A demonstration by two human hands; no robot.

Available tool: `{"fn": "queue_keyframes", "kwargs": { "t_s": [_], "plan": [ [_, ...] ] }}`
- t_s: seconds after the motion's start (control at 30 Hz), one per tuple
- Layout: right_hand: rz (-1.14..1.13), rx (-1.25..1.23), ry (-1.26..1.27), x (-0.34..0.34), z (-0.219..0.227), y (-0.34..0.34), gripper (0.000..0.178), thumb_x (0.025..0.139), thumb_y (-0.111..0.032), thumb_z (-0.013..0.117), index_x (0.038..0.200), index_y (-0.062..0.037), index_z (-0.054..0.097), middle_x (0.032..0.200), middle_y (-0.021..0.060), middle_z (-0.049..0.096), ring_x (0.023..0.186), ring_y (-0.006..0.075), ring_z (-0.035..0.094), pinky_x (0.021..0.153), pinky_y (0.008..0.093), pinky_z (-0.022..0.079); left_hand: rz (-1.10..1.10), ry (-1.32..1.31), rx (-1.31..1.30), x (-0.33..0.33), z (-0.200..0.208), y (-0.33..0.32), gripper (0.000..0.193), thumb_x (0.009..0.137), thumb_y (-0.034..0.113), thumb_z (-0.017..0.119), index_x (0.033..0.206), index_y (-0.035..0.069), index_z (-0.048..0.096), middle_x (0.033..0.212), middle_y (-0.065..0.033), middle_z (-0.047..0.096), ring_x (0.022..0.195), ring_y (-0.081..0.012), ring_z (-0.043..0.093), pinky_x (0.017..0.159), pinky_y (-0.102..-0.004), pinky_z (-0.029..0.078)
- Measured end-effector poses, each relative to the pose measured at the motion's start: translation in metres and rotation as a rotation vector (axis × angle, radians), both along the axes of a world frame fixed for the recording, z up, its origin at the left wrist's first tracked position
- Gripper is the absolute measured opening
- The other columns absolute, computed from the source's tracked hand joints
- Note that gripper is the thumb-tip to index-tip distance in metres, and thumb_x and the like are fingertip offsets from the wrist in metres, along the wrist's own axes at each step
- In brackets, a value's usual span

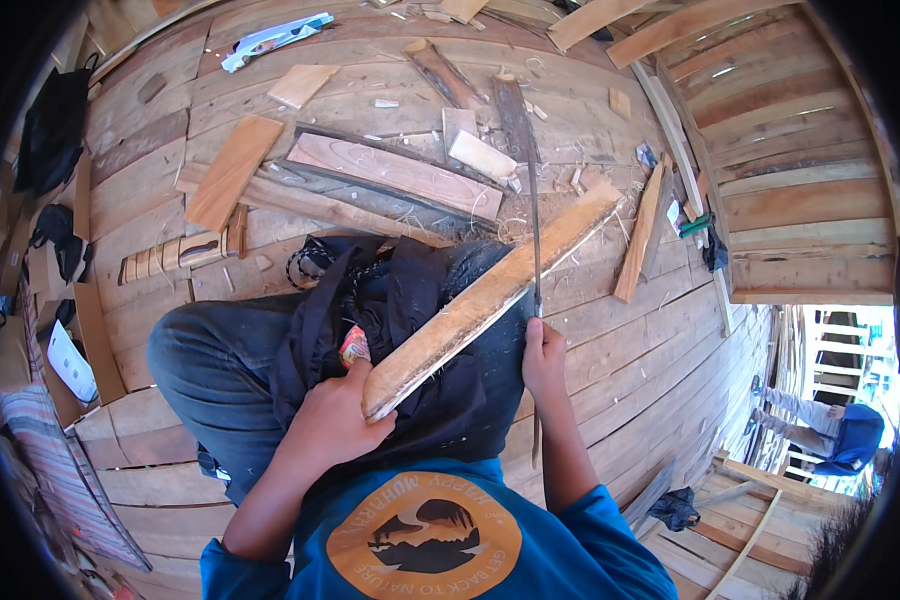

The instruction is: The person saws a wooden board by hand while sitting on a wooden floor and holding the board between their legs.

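A long wooden plank (470,310) with a rough, bark-edged side slants across my lap, its far end out over the floor. My left hand (338,418) is closed around the plank's near end. By the left thumb, a small pink-and-red packet (354,345) rests on dark cloth (395,285) over my legs. My right hand (546,362) grips a long, thin knife (537,215). Its blade points away from me and crosses the plank edge-on; whether it touches the wood I cannot tell. The handle end reaches back below my right fist.
Wood shavings and offcuts, including a pinkish board (395,175) and a short brown board (234,172), litter the plank floor ahead. Narrow boards (642,235) lie to the right near a slatted wooden wall (800,170). Cardboard boxes (100,340) stand left. Another person (830,435) is far right.
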State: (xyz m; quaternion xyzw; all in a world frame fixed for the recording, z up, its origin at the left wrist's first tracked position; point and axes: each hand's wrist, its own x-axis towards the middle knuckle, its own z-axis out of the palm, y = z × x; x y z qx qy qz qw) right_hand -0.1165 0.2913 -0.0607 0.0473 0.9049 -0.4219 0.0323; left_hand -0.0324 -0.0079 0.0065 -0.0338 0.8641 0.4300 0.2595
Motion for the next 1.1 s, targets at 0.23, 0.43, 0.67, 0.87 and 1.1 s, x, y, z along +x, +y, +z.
{"fn": "queue_keyframes", "kwargs": {
  "t_s": [0.23,0.43,0.67,0.87,1.1],
  "plan": [
    [-0.038,-0.102,0.009,0.002,-0.017,0.011,0.051,0.099,-0.036,0.046,0.067,0.0035,0.047,0.054,0.0124,0.039,0.053,0.0165,0.040,0.051,0.0388,0.033,-0.097,-0.215,0.456,-0.013,-0.015,-0.019,0.033,0.084,0.018,0.066,0.106,-0.001,0.049,0.068,-0.0096,0.053,0.058,-0.0202,0.056,0.052,-0.0338,0.045],
    [0.008,-0.041,-0.004,0.001,-0.001,0.004,0.050,0.098,-0.037,0.047,0.069,0.0030,0.050,0.054,0.0145,0.042,0.051,0.0217,0.044,0.051,0.0398,0.035,-0.039,-0.527,0.649,-0.022,-0.011,-0.020,0.016,0.089,0.011,0.058,0.094,0.007,0.044,0.063,0.0025,0.043,0.045,-0.0051,0.042,0.040,-0.0223,0.033],
    [0.239,0.225,-0.132,0.014,0.055,-0.030,0.046,0.092,-0.044,0.056,0.076,-0.0008,0.062,0.062,0.0225,0.058,0.062,0.0417,0.061,0.054,0.0478,0.046,-0.063,-0.592,0.773,-0.026,-0.021,-0.016,0.013,0.090,0.009,0.054,0.094,0.007,0.041,0.062,0.0034,0.041,0.041,-0.0052,0.040,0.037,-0.0222,0.031],
    [0.390,0.520,-0.162,0.015,0.094,-0.036,0.058,0.087,-0.056,0.058,0.068,-0.0017,0.061,0.058,0.0211,0.059,0.060,0.0406,0.062,0.055,0.0477,0.050,-0.020,-0.565,0.671,-0.025,-0.014,-0.006,0.013,0.090,0.009,0.053,0.094,0.008,0.040,0.061,0.0036,0.040,0.041,-0.0055,0.038,0.036,-0.0233,0.029],
    [0.332,0.728,-0.057,-0.022,0.091,0.008,0.063,0.086,-0.063,0.055,0.067,-0.0036,0.063,0.055,0.0178,0.059,0.058,0.0378,0.064,0.053,0.0463,0.051,0.019,-0.487,0.716,-0.018,-0.018,0.006,0.012,0.088,0.009,0.052,0.095,0.009,0.041,0.063,0.0028,0.041,0.043,-0.0057,0.038,0.037,-0.0238,0.030]
  ]
}}
